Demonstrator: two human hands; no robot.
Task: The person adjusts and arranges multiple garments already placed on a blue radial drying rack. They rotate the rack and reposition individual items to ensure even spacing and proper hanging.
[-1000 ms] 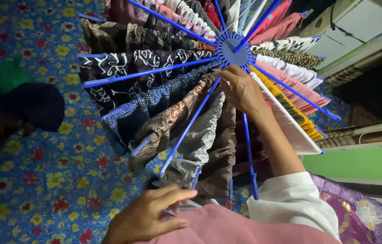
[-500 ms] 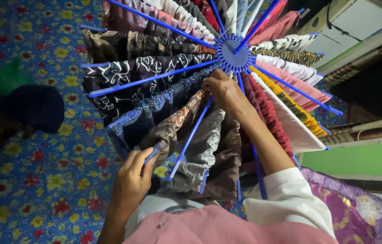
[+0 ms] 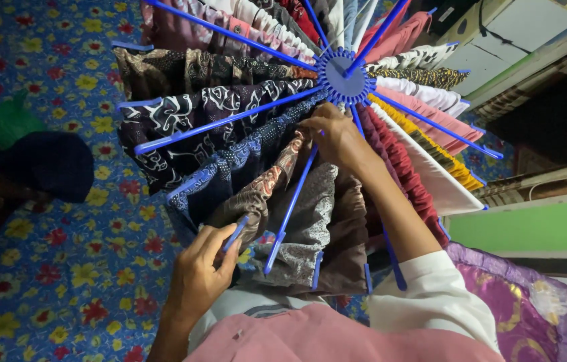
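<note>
Left hand (image 3: 200, 275) now lower on blue radial rack (image 3: 345, 70), patterned cloths (image 3: 257, 154) fanned.

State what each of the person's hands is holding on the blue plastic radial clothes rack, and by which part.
The left hand pinches the outer tip of one blue plastic rack arm. The right hand grips brown patterned cloth near the round hub.

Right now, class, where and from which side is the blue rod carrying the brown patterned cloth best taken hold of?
Probably at its bare outer tip, where the left hand already pinches it. Come from below, at the open end: cloth drapes the rest of the blue rod, and the blue hub, where the right hand rests, is crowded with spokes.
</note>
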